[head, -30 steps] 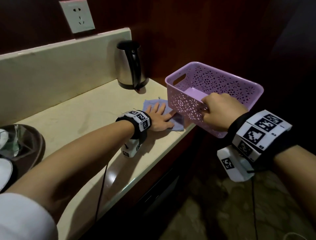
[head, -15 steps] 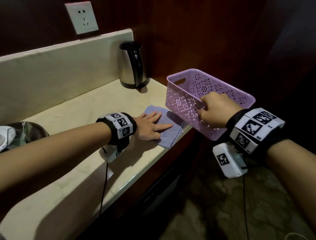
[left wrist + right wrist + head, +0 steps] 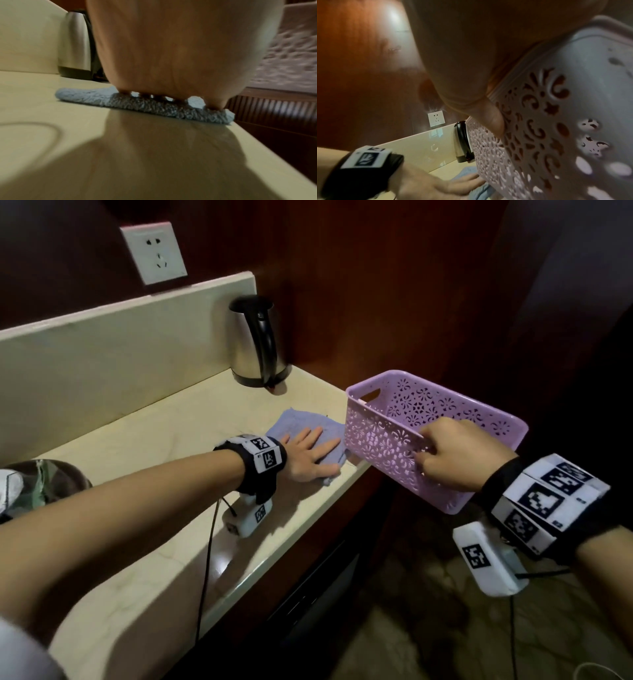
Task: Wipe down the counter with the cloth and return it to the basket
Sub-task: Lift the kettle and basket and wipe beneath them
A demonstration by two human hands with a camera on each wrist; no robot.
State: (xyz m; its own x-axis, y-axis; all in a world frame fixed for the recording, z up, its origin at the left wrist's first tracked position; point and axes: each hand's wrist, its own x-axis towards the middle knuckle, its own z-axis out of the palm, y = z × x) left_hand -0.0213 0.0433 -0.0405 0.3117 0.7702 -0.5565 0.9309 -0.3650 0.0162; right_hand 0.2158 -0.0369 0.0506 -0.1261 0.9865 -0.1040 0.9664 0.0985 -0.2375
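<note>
A blue cloth (image 3: 294, 424) lies flat on the cream counter (image 3: 144, 446), near its right front corner. My left hand (image 3: 313, 451) presses on it with straight, spread fingers. The left wrist view shows the cloth (image 3: 154, 106) squashed under my palm (image 3: 180, 51). A purple perforated basket (image 3: 479, 422) hangs in the air just off the counter's right end. My right hand (image 3: 452, 455) grips its near long wall, the thumb (image 3: 491, 119) on the outside and the fingers over the rim. The basket (image 3: 556, 121) fills the right wrist view, with the cloth (image 3: 467, 174) and left hand (image 3: 436, 188) below.
A steel kettle (image 3: 257, 344) stands at the counter's back right corner against the backsplash (image 3: 120, 344). A wall socket (image 3: 154, 253) sits above. At the far left a dark sink bowl (image 3: 51, 484) holds some items. Dark wood panels close the right side; patterned floor lies below.
My left hand slid the cloth back along the counter edge and then forward toward the basket again. The right hand kept holding the basket, which shifted slightly.
</note>
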